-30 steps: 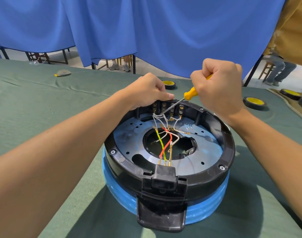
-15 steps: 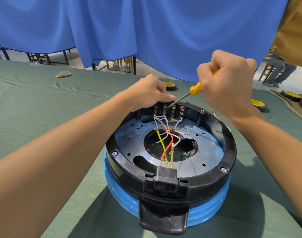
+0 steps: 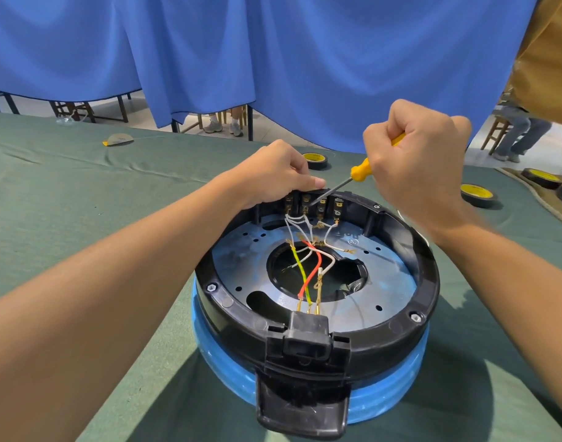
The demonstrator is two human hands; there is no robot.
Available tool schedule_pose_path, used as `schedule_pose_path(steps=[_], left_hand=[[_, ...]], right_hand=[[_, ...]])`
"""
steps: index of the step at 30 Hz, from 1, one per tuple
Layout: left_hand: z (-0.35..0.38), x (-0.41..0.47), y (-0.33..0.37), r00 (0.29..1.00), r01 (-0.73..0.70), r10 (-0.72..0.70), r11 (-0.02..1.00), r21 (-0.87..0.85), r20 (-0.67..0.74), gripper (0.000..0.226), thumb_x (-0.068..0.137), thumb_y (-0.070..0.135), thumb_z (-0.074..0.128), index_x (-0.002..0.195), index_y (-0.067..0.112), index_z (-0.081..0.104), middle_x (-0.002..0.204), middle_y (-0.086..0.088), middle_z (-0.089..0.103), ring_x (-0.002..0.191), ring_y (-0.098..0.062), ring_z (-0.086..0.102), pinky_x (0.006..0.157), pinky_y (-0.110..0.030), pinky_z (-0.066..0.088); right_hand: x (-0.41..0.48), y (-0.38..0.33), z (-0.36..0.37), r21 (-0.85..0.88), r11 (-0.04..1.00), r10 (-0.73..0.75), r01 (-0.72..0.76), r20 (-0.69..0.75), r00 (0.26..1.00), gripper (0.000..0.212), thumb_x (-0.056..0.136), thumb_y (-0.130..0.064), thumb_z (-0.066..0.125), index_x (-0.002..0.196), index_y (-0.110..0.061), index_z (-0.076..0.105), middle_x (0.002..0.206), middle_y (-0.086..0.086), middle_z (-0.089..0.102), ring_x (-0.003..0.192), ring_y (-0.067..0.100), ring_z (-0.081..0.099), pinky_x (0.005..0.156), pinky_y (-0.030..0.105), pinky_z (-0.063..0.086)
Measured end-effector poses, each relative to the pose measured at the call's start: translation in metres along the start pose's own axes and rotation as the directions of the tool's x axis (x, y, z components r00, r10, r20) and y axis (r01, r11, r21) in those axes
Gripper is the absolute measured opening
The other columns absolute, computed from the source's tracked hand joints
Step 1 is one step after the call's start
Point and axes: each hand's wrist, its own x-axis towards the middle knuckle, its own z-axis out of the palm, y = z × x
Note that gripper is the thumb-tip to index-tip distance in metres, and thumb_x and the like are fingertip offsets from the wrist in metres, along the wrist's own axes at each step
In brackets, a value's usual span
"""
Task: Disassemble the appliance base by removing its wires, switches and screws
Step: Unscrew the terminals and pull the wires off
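**Screwdriver tip set against the switch terminals of an upturned appliance base**

A round appliance base, black-rimmed over a blue body, was seen lying underside up on a green-covered table, close in front of the person and between both forearms. The far rim was gripped by the left hand, its fingers curled over the edge just beside a row of switch terminals. A yellow-handled screwdriver was held in the closed fist of the right hand, with the shaft angled down so that its tip met the terminals. Thin wires, white, red and yellow-green, were strung from those terminals across the central opening to a socket at the near edge. Screws were seen in the rim.

The casing was judged rigid and light enough to slide, so the rim was the place to steady it. The wires were judged soft and easily torn, best taken by their brass connectors. Tape rolls lay beyond, before a blue curtain.
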Motion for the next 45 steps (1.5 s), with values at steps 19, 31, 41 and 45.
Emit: schedule_pose_path(steps=[19,31,41,45], left_hand=[[0.000,-0.001,0.002,1.000,0.010,-0.010,1.000,-0.008,-0.002,0.039,0.085,0.039,0.072,0.054,0.020,0.056,0.048,0.009,0.038,0.053,-0.011,0.036,0.055,-0.027,0.031],[-0.001,-0.002,0.003,1.000,0.017,-0.017,0.999,-0.049,0.001,0.043,0.084,0.034,0.073,0.047,0.023,0.055,0.040,0.012,0.035,0.048,-0.009,0.032,0.053,-0.026,0.028],[-0.009,-0.007,-0.004,1.000,0.008,-0.010,0.990,-0.142,-0.011,0.022,0.082,0.031,0.076,0.062,0.021,0.073,0.049,0.011,0.052,0.049,-0.004,0.044,0.058,-0.020,0.036],[-0.021,-0.007,-0.013,1.000,0.008,-0.003,0.985,-0.173,0.025,0.005,0.084,0.024,0.075,0.084,0.021,0.079,0.077,0.008,0.075,0.079,-0.008,0.066,0.085,-0.028,0.051]], right_hand=[[-0.003,-0.006,0.001,0.088,0.996,0.032,-0.034,0.022,0.999,0.033,0.077,-0.007,0.051,0.054,-0.010,0.027,0.049,-0.003,0.012,0.051,0.018,0.010,0.058,0.036,0.010],[-0.001,-0.005,0.004,0.133,0.983,-0.131,0.127,0.025,0.991,0.035,0.088,-0.006,0.054,0.057,-0.002,0.038,0.047,-0.007,0.022,0.056,0.021,0.028,0.049,0.021,0.023],[-0.003,-0.002,0.007,0.116,0.975,-0.196,0.191,0.031,0.980,0.039,0.095,-0.012,0.053,0.059,-0.005,0.041,0.047,-0.001,0.028,0.045,0.021,0.025,0.047,0.019,0.023],[-0.003,-0.003,0.009,0.103,0.966,-0.239,0.238,0.002,0.971,0.038,0.092,-0.009,0.055,0.058,-0.008,0.038,0.048,-0.007,0.020,0.056,0.020,0.028,0.047,0.017,0.022]])
